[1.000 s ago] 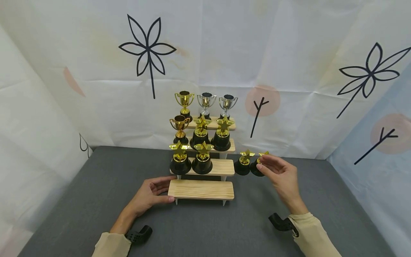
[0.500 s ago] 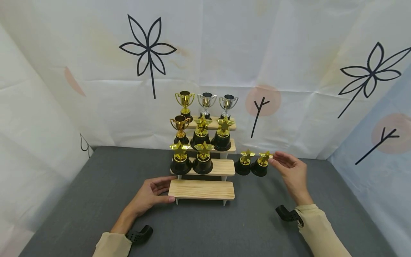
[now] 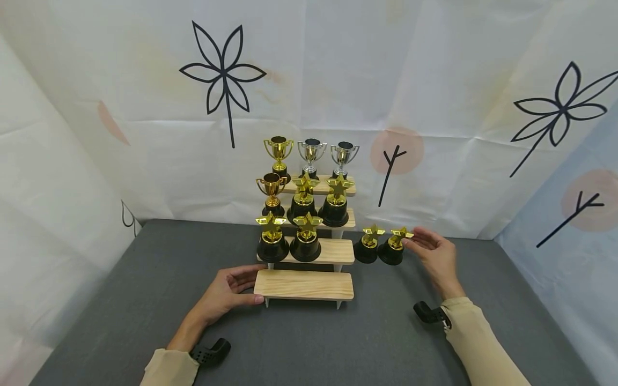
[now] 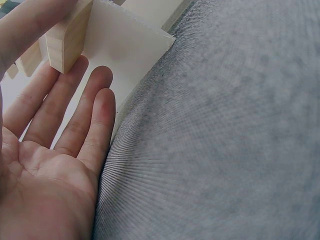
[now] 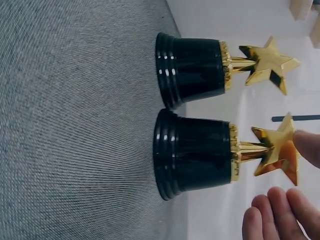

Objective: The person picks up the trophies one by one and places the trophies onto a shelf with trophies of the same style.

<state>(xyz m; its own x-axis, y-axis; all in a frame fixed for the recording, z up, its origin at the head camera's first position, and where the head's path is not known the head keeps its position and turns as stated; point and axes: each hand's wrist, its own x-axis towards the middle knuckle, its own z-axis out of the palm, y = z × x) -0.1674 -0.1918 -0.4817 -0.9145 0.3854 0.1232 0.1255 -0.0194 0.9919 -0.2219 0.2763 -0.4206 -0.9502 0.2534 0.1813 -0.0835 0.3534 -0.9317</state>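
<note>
My left hand (image 3: 227,295) holds the left end of the lowest step of a stepped wooden display stand (image 3: 304,284). In the left wrist view the thumb passes over the board end (image 4: 67,47), with fingertips against its other side. Two gold star trophies on black bases stand upright on the grey table right of the stand. Beside the outer star trophy (image 3: 391,252) is my right hand (image 3: 436,262), its thumb at the star tip. In the right wrist view its fingers are loosely bent and apart from the star. The inner star trophy (image 3: 367,251) stands close beside the outer one.
On the top step are a gold cup (image 3: 278,150) and two silver cups. Below them stand a bronze-coloured cup (image 3: 272,187) and two star trophies; the third step holds two more on its left. A patterned white cloth (image 3: 318,69) hangs behind the table (image 3: 309,348).
My right hand drew away to the right from the outer star trophy, uncovering it, then came slightly back left. The left hand and stand stayed put.
</note>
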